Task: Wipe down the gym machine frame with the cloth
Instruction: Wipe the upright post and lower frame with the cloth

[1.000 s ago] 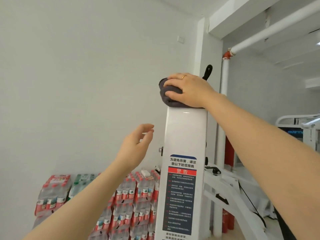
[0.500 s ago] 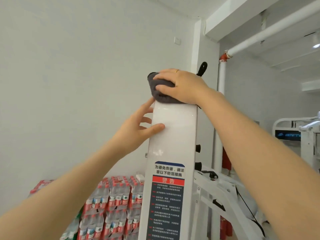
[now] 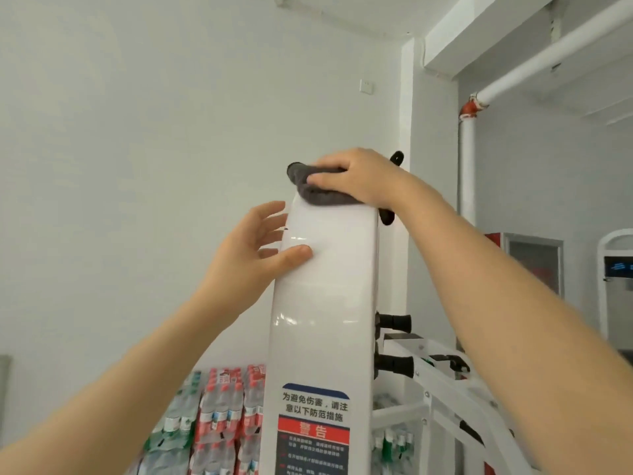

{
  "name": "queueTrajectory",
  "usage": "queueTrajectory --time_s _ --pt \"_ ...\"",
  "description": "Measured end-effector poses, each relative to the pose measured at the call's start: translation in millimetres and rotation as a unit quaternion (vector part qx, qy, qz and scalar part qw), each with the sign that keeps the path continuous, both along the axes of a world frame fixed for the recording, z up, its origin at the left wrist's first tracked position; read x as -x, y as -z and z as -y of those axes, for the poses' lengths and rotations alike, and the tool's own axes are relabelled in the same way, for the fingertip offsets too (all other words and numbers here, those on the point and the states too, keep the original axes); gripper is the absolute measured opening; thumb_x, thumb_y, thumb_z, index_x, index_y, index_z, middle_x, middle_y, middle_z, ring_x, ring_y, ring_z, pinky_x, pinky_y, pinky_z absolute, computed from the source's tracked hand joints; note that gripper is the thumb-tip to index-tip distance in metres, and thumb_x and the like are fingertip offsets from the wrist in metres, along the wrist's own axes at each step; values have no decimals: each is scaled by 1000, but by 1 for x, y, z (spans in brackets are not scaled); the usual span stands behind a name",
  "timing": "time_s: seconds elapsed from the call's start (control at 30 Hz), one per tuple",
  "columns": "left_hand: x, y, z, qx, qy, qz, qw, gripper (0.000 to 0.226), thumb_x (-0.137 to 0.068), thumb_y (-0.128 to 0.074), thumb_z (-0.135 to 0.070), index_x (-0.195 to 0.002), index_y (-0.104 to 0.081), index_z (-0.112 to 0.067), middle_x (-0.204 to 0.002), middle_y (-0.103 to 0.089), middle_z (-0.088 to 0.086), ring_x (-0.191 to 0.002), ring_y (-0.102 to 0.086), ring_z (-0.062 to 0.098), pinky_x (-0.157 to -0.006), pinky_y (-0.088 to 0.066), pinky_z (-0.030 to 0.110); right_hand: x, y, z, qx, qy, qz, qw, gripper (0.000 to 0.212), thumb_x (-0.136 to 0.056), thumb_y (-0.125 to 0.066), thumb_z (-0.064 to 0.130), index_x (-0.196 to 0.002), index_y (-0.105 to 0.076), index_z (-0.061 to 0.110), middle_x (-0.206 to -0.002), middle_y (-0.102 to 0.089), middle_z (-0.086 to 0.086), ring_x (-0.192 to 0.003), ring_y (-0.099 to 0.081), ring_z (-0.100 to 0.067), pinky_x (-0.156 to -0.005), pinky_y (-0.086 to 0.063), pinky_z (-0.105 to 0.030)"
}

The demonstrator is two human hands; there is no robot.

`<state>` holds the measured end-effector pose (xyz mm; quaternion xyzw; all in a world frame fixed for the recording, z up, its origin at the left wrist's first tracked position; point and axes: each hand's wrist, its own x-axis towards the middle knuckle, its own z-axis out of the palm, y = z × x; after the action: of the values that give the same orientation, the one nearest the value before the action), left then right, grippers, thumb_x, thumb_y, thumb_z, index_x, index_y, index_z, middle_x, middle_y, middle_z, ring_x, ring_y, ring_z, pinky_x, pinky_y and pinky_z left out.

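Cloth [image 3: 317,193]: dark, soft, bunched under right hand [image 3: 359,178], which grips it atop the frame [image 3: 325,286]. Left hand [image 3: 253,255]: fingers spread, thumb pressing frame's front, just below cloth. Likely light, limp; frame glossy, prob. slippery; hold cloth w/ whole palm.

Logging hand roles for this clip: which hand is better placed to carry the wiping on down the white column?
Right. The right hand already grips the grey cloth on the column's top; the left hand only braces its side, holding no cloth.

Dark grey cloth [image 3: 318,193]; glossy white machine frame [image 3: 325,286]; blue, red and black warning label [image 3: 313,430].
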<state>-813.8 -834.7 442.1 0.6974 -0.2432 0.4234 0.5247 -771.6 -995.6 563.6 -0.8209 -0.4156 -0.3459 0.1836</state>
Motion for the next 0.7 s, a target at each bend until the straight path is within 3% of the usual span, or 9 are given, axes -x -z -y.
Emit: queueTrajectory --time_s 0.1,0.17,0.2,0.27,0.33,0.4,0.47,0.6,0.7 --pt "2 1 2 -10 -18 -8 1000 56 -59 -75 -38 -111 -53 -39 -117 -62 -13 -103 -60 0 -83 -49 17 -34 -18 5 -97 -73 -136 983 27 -89 -58 35 -82 -68 12 -74 -59 3 -67 -52 -11 -70 -39 -27" --pt "1 5 4 -1 -17 2 1000 54 -64 -72 -37 -114 -53 -36 -119 -62 -10 -108 -60 6 -89 -48 25 -44 -11 5 -177 -118 -156 965 27 -88 -56 31 -68 -56 12 -67 -50 1 -65 -45 -13 -68 -34 -29" --pt "1 8 6 8 -11 5 1000 52 -68 -70 -32 -117 -52 -32 -119 -62 -9 -109 -59 7 -91 -48 27 -42 -1 6 -212 -147 -153 954 24 -88 -53 29 -72 -58 12 -73 -50 1 -72 -46 -13 -72 -35 -29" --pt "2 10 8 22 -3 4 1000 51 -73 -63 -27 -122 -51 -25 -121 -62 -6 -111 -59 9 -94 -48 30 -32 29 12 -263 -215 -147 929 26 -95 -46 25 -112 -63 14 -112 -53 3 -107 -46 -8 -93 -34 -18" --pt "3 10 11 24 -1 2 1000 50 -74 -62 -27 -123 -51 -26 -121 -62 -5 -112 -59 10 -95 -49 32 -14 75 19 -286 -257 -125 914 48 -100 -38 26 -147 -26 25 -153 -18 10 -139 -14 1 -109 -11 -11" --pt "5 9 12 16 -6 1 1000 50 -72 -66 -30 -120 -51 -28 -120 -63 -5 -112 -59 14 -93 -49 34 3 120 15 -287 -280 -93 911 59 -100 -38 25 -146 -3 35 -155 4 16 -139 6 7 -108 0 -8" --pt "9 8 13 4 -18 -9 1000 55 -72 -67 -33 -123 -50 -26 -121 -62 -3 -110 -60 15 -89 -50 33 10 138 9 -296 -283 -77 909 61 -99 -40 24 -141 3 38 -155 8 13 -137 8 8 -108 1 -9" --pt "17 7 22 -3 -105 -8 994 58 -80 -65 -32 -132 -40 -31 -130 -53 -9 -110 -57 11 -88 -50 26 -7 109 6 -346 -249 -72 902 67 -85 -34 34 -149 -16 24 -158 -2 3 -141 -4 -3 -106 -7 -16" --pt "24 17 36 -3 -218 6 976 58 -89 -58 -26 -140 -31 -30 -126 -46 -13 -105 -52 6 -76 -42 8 -7 91 7 -357 -236 -92 899 59 -76 -31 28 -133 -42 18 -157 -11 -1 -140 -13 -7 -101 -17 -21"
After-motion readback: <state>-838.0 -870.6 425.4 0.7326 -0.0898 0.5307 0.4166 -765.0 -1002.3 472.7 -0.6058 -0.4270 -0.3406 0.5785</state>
